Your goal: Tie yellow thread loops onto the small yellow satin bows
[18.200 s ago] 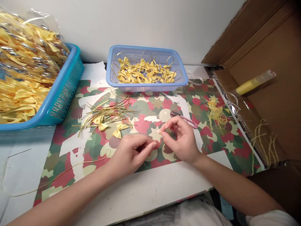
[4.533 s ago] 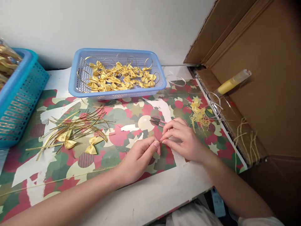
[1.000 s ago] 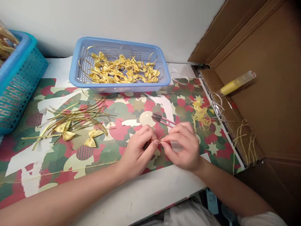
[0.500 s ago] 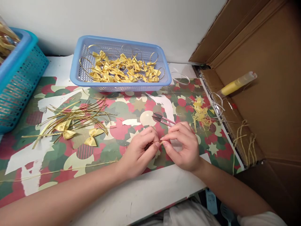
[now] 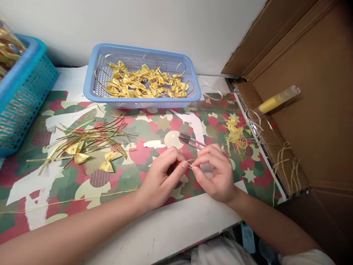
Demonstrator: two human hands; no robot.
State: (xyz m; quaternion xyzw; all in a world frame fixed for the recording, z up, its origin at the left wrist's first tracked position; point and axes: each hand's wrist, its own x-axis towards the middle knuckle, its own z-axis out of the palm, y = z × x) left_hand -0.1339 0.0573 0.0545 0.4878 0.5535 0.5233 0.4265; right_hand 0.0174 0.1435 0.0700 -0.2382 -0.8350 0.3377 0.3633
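Between my two hands a thin yellow thread [image 5: 189, 164] is stretched in a small loop. My left hand [image 5: 167, 176] pinches it between thumb and forefinger. My right hand [image 5: 213, 173] pinches the other side of it with thumb and fingertips. Just beyond my fingers lie thread snips [image 5: 190, 140], blades pointing left. To the left is a loose pile of gold cords [image 5: 91, 136]. One yellow ribbon bow [image 5: 77, 152] rests on the cords and another bow [image 5: 109, 162] lies beside them. A long yellow thread [image 5: 110, 193] runs along the table toward my left forearm.
A blue basket [image 5: 142, 100] of yellow bows with gold loops stands at the back. Another basket [image 5: 24, 99], turquoise, is at the left edge. Yellow thread scraps [image 5: 235, 136] lie to the right, before a cardboard wall [image 5: 309, 110] with a yellow tube [image 5: 278, 100].
My fingertips have drawn slightly apart, and a bit more of the yellow thread shows between them. The view has shifted a little; the things on the table lie as before.
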